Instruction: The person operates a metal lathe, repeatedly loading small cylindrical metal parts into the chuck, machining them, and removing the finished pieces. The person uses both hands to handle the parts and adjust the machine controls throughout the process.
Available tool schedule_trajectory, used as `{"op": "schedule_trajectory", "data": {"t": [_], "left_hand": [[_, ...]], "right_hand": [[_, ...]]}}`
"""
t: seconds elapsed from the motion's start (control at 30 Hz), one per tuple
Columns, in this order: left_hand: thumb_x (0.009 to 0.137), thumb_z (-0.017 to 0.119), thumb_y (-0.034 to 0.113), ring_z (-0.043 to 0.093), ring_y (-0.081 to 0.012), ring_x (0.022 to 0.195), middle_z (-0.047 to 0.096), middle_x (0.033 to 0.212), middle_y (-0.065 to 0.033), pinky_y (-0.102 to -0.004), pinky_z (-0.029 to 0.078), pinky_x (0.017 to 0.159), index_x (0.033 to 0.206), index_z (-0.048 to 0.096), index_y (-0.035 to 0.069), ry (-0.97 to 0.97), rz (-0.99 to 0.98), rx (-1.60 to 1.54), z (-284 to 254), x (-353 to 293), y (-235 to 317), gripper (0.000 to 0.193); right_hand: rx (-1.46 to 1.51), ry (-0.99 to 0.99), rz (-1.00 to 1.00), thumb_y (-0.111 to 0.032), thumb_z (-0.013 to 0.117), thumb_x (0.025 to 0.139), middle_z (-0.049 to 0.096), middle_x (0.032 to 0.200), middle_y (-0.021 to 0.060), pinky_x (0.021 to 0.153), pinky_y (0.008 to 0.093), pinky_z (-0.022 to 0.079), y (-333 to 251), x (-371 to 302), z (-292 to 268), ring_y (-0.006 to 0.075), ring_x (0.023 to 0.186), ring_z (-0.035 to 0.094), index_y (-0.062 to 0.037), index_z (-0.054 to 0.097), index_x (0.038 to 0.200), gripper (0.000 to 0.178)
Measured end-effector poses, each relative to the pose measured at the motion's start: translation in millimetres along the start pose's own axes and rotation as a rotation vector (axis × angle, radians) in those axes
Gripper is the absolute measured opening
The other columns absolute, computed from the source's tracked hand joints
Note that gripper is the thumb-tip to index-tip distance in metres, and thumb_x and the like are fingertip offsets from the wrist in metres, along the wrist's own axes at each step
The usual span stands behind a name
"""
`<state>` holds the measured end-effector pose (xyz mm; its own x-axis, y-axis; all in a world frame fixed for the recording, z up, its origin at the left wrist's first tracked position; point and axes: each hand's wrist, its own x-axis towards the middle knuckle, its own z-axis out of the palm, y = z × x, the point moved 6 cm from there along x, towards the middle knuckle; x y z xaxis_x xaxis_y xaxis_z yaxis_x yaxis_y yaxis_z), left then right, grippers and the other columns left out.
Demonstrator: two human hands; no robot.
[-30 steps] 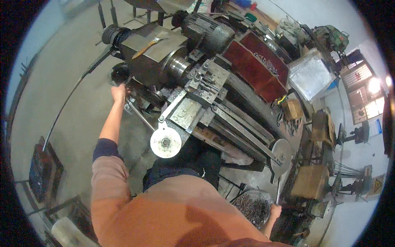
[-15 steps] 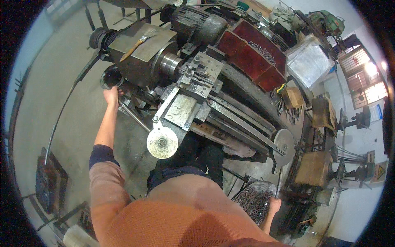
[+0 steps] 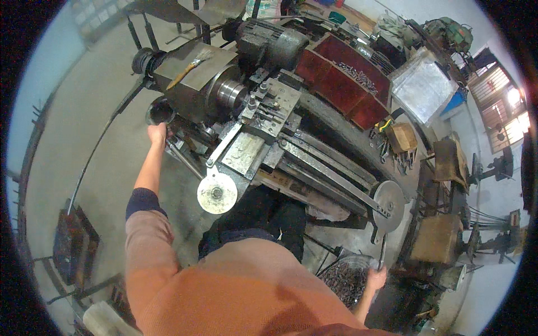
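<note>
My left hand [image 3: 157,133] is closed at the near rim of a dark round metal cup [image 3: 162,111], below the headstock of a greasy lathe; its fingertips are partly hidden. A metal rod [image 3: 186,159] slants down and right from beside this hand. My right hand [image 3: 376,278] is wrapped round the lower end of a metal lever [image 3: 383,252], which hangs from the grey disc [image 3: 389,206] at the lathe's right end. Between my arms are the shiny spindle nose [image 3: 231,93], the tool slide [image 3: 274,106] and a pale round plate [image 3: 217,193].
A basket of small dark metal pieces [image 3: 346,279] stands beside my right hand. On the headstock lies a paintbrush [image 3: 189,69]. Behind the lathe are a red tray [image 3: 330,78] with small metal parts, a motor [image 3: 272,42] and several wrenches [image 3: 400,159]. Other machines stand at right.
The whole view has shifted slightly, with the lathe's left side lower in the picture. Both hands keep their holds, and the lever at my right hand hangs a little more upright.
</note>
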<state>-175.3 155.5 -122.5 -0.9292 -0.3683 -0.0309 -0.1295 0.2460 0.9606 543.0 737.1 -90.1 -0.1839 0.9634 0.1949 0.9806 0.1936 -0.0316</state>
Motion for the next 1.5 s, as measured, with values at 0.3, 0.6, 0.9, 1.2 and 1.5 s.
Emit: {"op": "schedule_trajectory", "data": {"t": [0.3,0.6,0.9,1.2,1.5], "left_hand": [[0.068,0.054,0.009,0.055,-0.0226,0.051,0.057,0.065,-0.0143,-0.0367,0.043,0.045,0.078,0.053,-0.008,0.000,-0.023,0.028,-12.4,30.6,-10.7,0.021],[0.070,0.056,0.007,0.053,-0.0208,0.050,0.053,0.068,-0.0144,-0.0296,0.042,0.042,0.091,0.039,-0.004,0.286,-0.152,-0.324,-154.7,-46.7,-70.4,0.029],[0.071,0.047,-0.004,0.053,-0.0249,0.052,0.051,0.068,-0.0161,-0.0376,0.051,0.050,0.083,0.039,-0.007,0.485,-0.195,-0.397,-190.7,-106.4,-76.3,0.014],[0.068,0.045,-0.003,0.053,-0.0246,0.053,0.053,0.068,-0.0161,-0.0373,0.051,0.054,0.081,0.044,-0.009,0.437,-0.115,-0.367,-179.3,-60.8,-99.5,0.014],[0.068,0.045,-0.005,0.053,-0.0223,0.050,0.052,0.066,-0.0142,-0.0345,0.051,0.051,0.076,0.044,-0.006,0.356,-0.093,-0.265,-161.1,-58.7,-67.2,0.008]], "right_hand": [[-0.213,-0.028,-0.115,-0.032,0.059,0.065,0.062,0.081,0.0190,0.070,0.0463,0.047,28.2,135.3,10.3,0.0367,0.079,0.060,-0.0036,0.062,0.083,0.034],[-0.189,-0.085,0.071,-0.036,0.059,0.063,0.062,0.087,0.0207,0.071,0.0444,0.048,60.9,111.5,21.3,0.0371,0.080,0.060,-0.0010,0.061,0.081,0.039],[-0.194,-0.060,0.166,-0.033,0.057,0.066,0.062,0.085,0.0206,0.073,0.0467,0.047,51.0,23.0,20.6,0.0390,0.081,0.059,-0.0004,0.059,0.081,0.036],[-0.103,-0.065,0.176,-0.035,0.061,0.066,0.061,0.079,0.0219,0.066,0.0462,0.048,25.7,7.9,10.8,0.0399,0.075,0.059,0.0014,0.058,0.075,0.037],[-0.090,-0.131,0.194,-0.039,0.067,0.067,0.061,0.084,0.0212,0.067,0.0465,0.047,31.7,6.2,21.4,0.0389,0.078,0.058,-0.0010,0.058,0.090,0.046]]}}
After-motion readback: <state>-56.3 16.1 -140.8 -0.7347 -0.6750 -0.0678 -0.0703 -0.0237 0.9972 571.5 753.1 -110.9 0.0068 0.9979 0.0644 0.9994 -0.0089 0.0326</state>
